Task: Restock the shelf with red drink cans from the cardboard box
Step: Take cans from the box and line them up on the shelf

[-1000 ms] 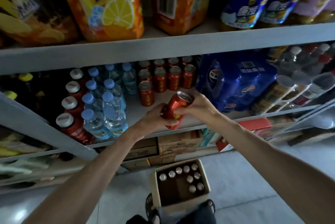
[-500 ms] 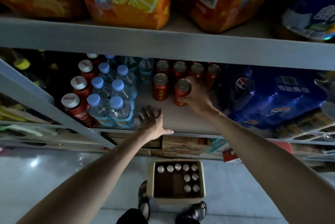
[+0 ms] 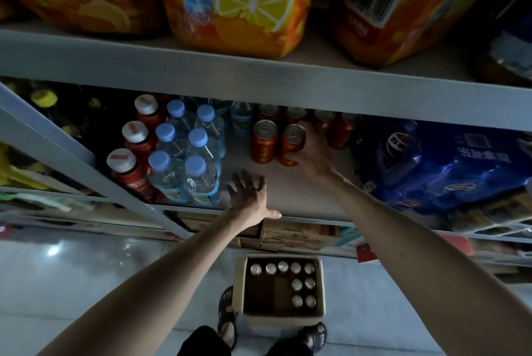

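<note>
My right hand [image 3: 312, 155] grips a red drink can [image 3: 290, 144] that stands upright on the middle shelf [image 3: 302, 197], beside another red can [image 3: 263, 141] to its left. Several more red cans [image 3: 324, 119] stand in a row behind, partly hidden under the shelf above. My left hand [image 3: 249, 195] lies flat on the bare shelf board with fingers spread, holding nothing. The open cardboard box [image 3: 239, 283] sits on the floor below, with several cans [image 3: 300, 283] along its far side and right side.
Blue-capped water bottles [image 3: 187, 162] and white-capped red bottles [image 3: 131, 154] fill the shelf's left. A blue wrapped pack [image 3: 449, 165] takes the right. Orange drink packs [image 3: 239, 1] sit on the upper shelf. Sandalled feet [image 3: 227, 324] flank the box; cartons [image 3: 296, 236] lie under the shelf.
The can went from both hands at the shelf edge to standing on the shelf. My left hand let go and now lies flat on the board. My right hand keeps hold.
</note>
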